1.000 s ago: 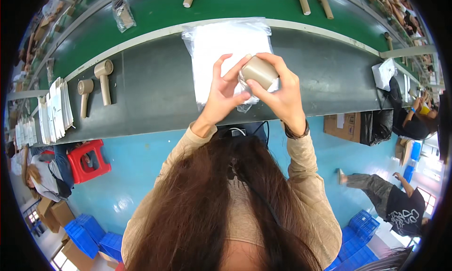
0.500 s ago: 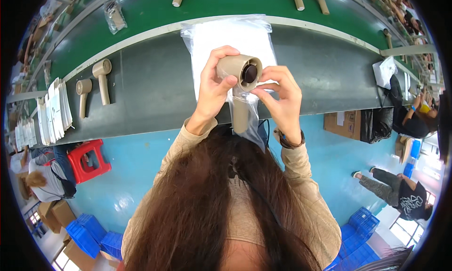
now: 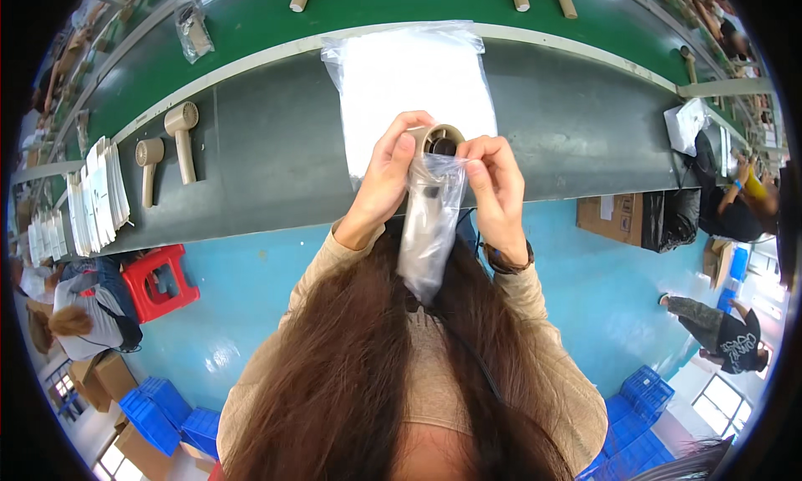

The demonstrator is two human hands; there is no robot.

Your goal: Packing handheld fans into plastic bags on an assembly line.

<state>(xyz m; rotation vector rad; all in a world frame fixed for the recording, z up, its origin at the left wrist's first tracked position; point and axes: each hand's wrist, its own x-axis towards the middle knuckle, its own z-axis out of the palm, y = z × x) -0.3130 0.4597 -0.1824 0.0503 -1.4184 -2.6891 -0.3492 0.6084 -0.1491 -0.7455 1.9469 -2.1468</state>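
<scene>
A small beige plastic hair dryer (image 3: 438, 140), barrel end facing the camera, sits partly inside a clear plastic bag (image 3: 429, 226) hanging below it, held above the grey worktable (image 3: 276, 138). The left hand (image 3: 386, 176) is closed on the barrel and bag edge; the right hand (image 3: 496, 188) pinches the bag's opposite edge. Behind lies a stack of flat clear bags (image 3: 418, 80). Two more beige hair dryers (image 3: 165, 142) lie on the table's left, beside white booklets (image 3: 93, 195).
</scene>
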